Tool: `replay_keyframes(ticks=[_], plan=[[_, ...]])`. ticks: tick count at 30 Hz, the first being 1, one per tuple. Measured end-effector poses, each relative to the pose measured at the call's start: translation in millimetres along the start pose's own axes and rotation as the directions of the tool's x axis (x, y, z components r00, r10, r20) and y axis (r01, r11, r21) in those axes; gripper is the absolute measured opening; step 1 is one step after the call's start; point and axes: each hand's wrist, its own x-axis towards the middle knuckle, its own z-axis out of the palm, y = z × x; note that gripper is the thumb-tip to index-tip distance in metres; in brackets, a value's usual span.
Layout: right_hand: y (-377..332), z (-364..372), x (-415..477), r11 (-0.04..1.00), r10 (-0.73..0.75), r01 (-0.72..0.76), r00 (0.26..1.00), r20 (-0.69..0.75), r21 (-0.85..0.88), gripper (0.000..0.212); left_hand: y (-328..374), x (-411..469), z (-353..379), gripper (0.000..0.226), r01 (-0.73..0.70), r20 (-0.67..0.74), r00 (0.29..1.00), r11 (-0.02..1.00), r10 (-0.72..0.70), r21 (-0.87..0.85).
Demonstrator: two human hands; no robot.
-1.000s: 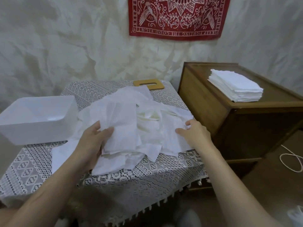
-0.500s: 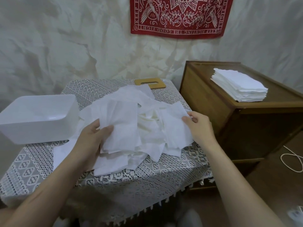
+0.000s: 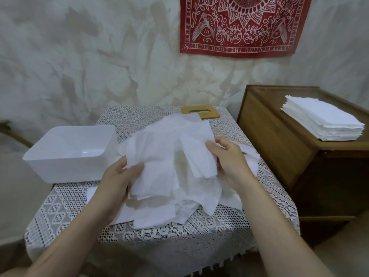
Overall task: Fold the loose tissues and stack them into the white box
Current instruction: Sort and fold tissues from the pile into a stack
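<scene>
A heap of loose white tissues (image 3: 179,196) lies in the middle of a small table with a lace cloth (image 3: 65,198). My left hand (image 3: 116,180) pinches the left edge of a bunch of tissues (image 3: 155,168) lifted off the heap. My right hand (image 3: 229,158) grips the right side of the same bunch, thumb on top. The white box (image 3: 65,168) stands open and empty at the table's left, a short way from my left hand.
A wooden lid with a slot (image 3: 200,111) lies at the table's back edge. A wooden cabinet (image 3: 279,148) stands to the right, with a neat stack of folded tissues (image 3: 327,122) on top. A red printed cloth (image 3: 239,27) hangs on the wall.
My right hand has moved left and up from the heap's right edge and taken hold of tissues. Both hands have raised a bunch of tissues off the heap. The camera has tilted closer.
</scene>
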Motion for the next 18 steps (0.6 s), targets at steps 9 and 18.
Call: replay_keyframes(ticks=[9, 18], plan=[[20, 13, 12, 0.751, -0.171, 0.066, 0.981, -0.096, -0.657, 0.020, -10, 5, -5, 0.025, 0.039, -0.027, 0.999, 0.999, -0.039, -0.009], [-1, -25, 0, 0.972, -0.155, 0.122, 0.976, -0.156, -0.202, 0.008, -7, 5, 1, 0.024, 0.030, -0.027, 0.999, 0.999, -0.030, -0.030]])
